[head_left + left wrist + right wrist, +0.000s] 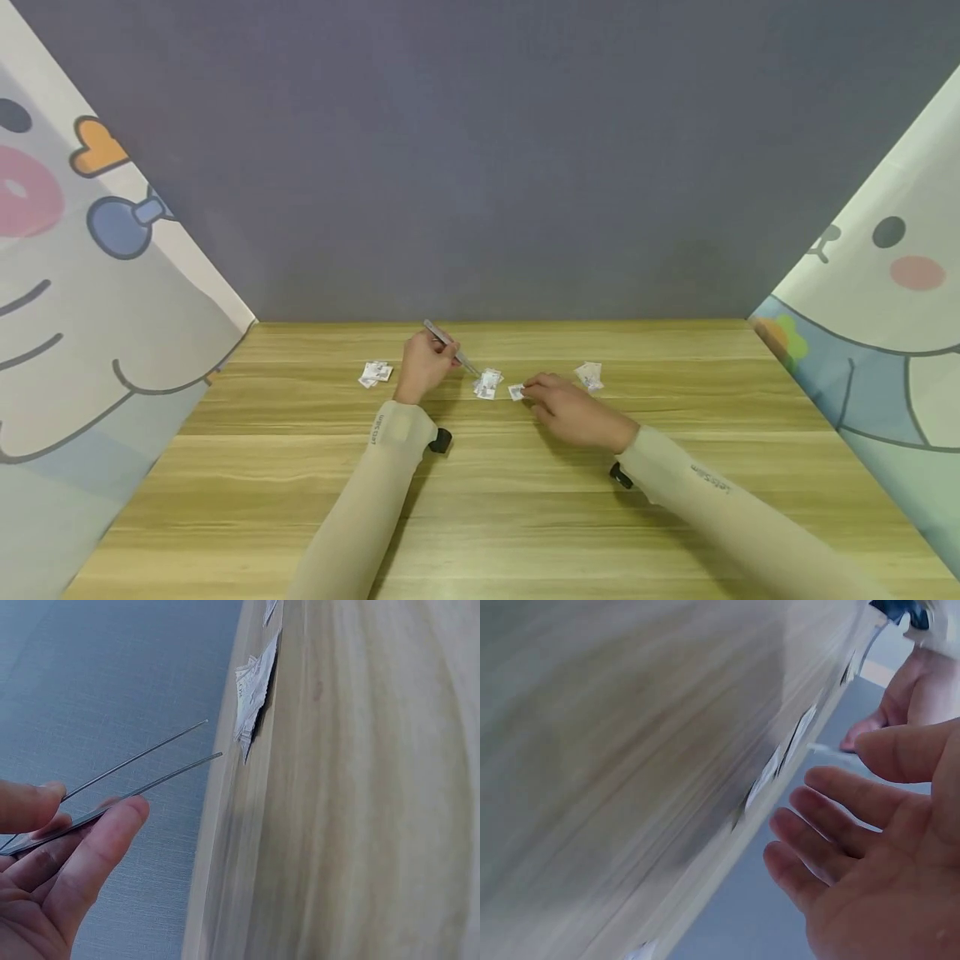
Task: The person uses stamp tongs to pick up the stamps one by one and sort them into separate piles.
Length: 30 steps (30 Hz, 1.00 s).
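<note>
My left hand (426,364) grips metal tweezers (452,347), held between thumb and fingers. In the left wrist view the tweezers' (150,776) two tips stand apart with nothing between them, beside a small white packet (255,694). From the head, those tips point at a middle pile of white printed packets (487,385). Just right of that pile lies a single small packet (516,392), with my right hand's fingertips at its edge; contact is unclear. The right wrist view shows my right hand (877,832) with fingers extended and apart, pinching nothing.
Another small pile of packets (376,372) lies left of the left hand, and one more pile (589,376) lies beyond the right hand. A grey wall (480,167) borders the wooden table (495,517) at the back. Cartoon-printed panels (885,333) flank both sides.
</note>
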Each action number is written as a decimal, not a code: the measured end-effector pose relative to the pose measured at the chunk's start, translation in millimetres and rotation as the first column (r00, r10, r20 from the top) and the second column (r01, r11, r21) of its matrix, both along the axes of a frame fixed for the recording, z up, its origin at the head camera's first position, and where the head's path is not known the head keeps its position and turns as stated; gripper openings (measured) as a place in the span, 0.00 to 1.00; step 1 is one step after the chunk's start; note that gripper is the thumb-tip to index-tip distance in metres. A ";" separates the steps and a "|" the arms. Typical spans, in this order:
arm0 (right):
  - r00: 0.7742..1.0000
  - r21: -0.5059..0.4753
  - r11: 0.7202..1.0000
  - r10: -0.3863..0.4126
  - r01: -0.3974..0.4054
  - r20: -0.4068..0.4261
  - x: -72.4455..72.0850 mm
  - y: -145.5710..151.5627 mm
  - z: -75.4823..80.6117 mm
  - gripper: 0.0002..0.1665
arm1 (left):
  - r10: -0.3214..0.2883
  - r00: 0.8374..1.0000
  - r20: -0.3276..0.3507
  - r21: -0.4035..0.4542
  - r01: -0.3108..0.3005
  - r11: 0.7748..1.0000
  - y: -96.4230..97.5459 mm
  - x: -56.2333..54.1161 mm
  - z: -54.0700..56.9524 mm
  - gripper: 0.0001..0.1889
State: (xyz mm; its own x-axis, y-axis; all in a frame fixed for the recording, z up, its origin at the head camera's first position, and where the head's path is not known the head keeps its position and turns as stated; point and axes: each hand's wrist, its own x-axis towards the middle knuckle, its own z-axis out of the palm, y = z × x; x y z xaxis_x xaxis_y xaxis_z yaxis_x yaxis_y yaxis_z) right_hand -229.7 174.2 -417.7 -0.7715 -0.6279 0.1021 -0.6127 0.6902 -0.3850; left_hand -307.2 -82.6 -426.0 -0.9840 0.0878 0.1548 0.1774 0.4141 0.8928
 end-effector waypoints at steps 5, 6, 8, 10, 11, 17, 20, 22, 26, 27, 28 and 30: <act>0.999 0.054 0.998 0.026 -0.028 0.026 0.6 -17.5 -1.3 0.21 | 0.004 1.000 -0.003 -0.003 -0.004 1.000 0.8 -0.2 1.0 0.06; 0.999 0.067 0.997 0.031 -0.033 0.037 0.4 -21.4 -1.3 0.22 | 0.004 1.000 -0.004 0.004 -0.004 1.000 1.0 -0.1 1.0 0.06; 0.997 0.092 0.995 0.042 -0.047 0.057 -0.4 -29.5 -0.3 0.22 | 0.005 1.000 -0.006 0.017 -0.005 1.000 1.6 0.2 1.0 0.06; 0.996 0.113 0.992 0.054 -0.062 0.072 -1.6 -37.2 0.3 0.23 | 0.006 1.000 -0.010 0.025 -0.006 1.000 2.4 0.7 0.7 0.06; 0.995 0.118 0.991 0.058 -0.067 0.083 -2.2 -40.5 1.0 0.23 | 0.007 1.000 -0.013 0.027 -0.007 1.000 2.9 0.7 0.5 0.06; 0.987 0.177 0.980 0.059 -0.086 0.150 -5.1 -49.6 1.5 0.23 | -0.003 1.000 -0.016 0.057 0.003 0.998 6.2 -0.8 -0.7 0.06; 0.983 0.197 0.976 0.060 -0.094 0.172 -6.4 -49.1 0.6 0.24 | -0.001 1.000 -0.006 0.058 0.001 0.998 7.1 -0.9 -0.4 0.06; 0.983 0.198 0.975 0.067 -0.102 0.173 -7.3 -48.4 -0.8 0.24 | 0.003 1.000 0.000 0.053 -0.003 0.999 7.5 -1.2 -0.4 0.06; 0.982 0.205 0.972 0.075 -0.111 0.172 -8.8 -47.4 -1.7 0.24 | 0.006 1.000 0.008 0.054 -0.007 0.999 9.4 -2.3 -0.2 0.06; 0.982 0.205 0.972 0.077 -0.112 0.171 -9.1 -47.3 -1.8 0.24 | 0.006 1.000 0.009 0.052 -0.007 0.999 10.0 -2.6 -0.3 0.06; 0.983 0.207 0.972 0.078 -0.113 0.169 -9.3 -47.2 -1.6 0.24 | 0.005 1.000 0.011 0.049 -0.006 0.999 10.4 -2.9 -0.4 0.06; 0.983 0.214 0.970 0.084 -0.119 0.163 -9.8 -47.3 -1.2 0.24 | 0.001 1.000 0.017 0.051 -0.002 0.999 11.6 -4.0 -1.0 0.06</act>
State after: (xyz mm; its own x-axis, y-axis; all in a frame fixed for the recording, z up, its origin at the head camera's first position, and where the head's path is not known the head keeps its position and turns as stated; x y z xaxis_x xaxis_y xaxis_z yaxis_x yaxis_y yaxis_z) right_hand -239.6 126.9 -418.9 -0.6983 -0.6972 -0.1621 -0.6301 0.7062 -0.3230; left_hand -311.2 -71.0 -427.0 -0.9867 0.0784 0.1426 0.1616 0.3683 0.9155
